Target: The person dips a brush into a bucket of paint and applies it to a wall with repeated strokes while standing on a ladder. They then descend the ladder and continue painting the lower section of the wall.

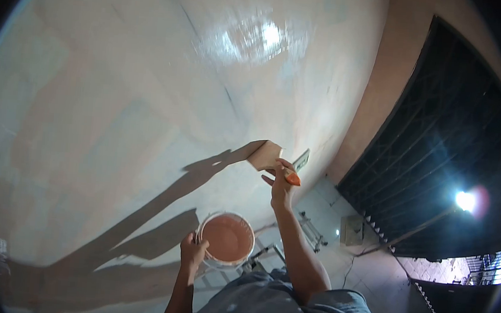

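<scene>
While my left hand (193,250) grips the near-left edge of the bucket (227,239), fingers mostly closed with the thumb over the rim, I have the bucket upright enough to see pinkish-brown paint (225,238) inside it. My right hand (282,183) is above and to the right of the bucket, partly closed around a wide brush (265,156) with an orange handle (292,177); at least one finger sticks out to the side. I read the brush as being at the wall (117,115), since its pale end meets its own shadow there, though I cannot tell how firmly it presses.

The wall spreads beyond the bucket and to its left, patchy in pink and pale tones, with a glossy bright area well above the bucket. Long arm shadows (163,202) slant across it on the bucket's left. Up and right of the bucket, just beside my right hand, I make out a switch plate (301,160). Well to the bucket's right stand a dark gate (443,137) and a bright lamp (465,201), above the tiled floor (365,274).
</scene>
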A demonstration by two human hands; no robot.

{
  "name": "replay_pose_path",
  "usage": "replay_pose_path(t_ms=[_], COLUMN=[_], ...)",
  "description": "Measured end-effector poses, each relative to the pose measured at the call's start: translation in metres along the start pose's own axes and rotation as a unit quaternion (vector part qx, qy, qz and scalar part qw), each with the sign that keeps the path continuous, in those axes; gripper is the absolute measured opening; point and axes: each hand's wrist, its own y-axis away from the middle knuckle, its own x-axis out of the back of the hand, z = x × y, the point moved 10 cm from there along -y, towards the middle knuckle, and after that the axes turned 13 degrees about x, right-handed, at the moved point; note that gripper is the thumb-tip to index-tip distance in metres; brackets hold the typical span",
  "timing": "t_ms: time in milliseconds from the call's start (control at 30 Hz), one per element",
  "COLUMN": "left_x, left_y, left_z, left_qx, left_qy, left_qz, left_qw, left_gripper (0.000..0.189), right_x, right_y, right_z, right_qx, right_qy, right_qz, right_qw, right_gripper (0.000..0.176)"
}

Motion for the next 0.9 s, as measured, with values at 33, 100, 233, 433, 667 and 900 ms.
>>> replay_pose_path(t_ms=[33, 100, 233, 433, 667, 900], left_x=[0.002, 0.007, 0.010, 0.012, 0.011, 0.020], left_y=[-0.005, -0.010, 0.009, 0.019, 0.015, 0.008], left_z=[-0.003, 0.000, 0.009, 0.018, 0.007, 0.010], left_qx=[-0.015, -0.047, -0.036, -0.037, -0.017, -0.044], left_qy=[-0.013, -0.018, 0.002, -0.003, 0.030, -0.078], left_qz=[0.006, 0.017, 0.021, 0.018, -0.009, 0.041], left_qw=[1.000, 0.999, 0.999, 0.999, 0.999, 0.995], left_gripper=[0.012, 0.017, 0.015, 0.010, 0.012, 0.016], right_x=[-0.022, -0.059, -0.114, -0.177, -0.089, 0.059], right_y=[0.000, 0.000, -0.009, -0.048, -0.051, 0.003], right_z=[-0.029, -0.109, -0.224, -0.265, -0.115, 0.015], right_qx=[0.027, 0.101, 0.188, 0.206, 0.081, -0.012], right_qy=[-0.038, -0.076, -0.198, -0.272, -0.194, -0.058], right_qz=[-0.032, -0.050, -0.093, -0.152, -0.082, 0.036], right_qw=[0.998, 0.991, 0.957, 0.927, 0.974, 0.998], right_gripper=[0.029, 0.031, 0.037, 0.036, 0.030, 0.034])
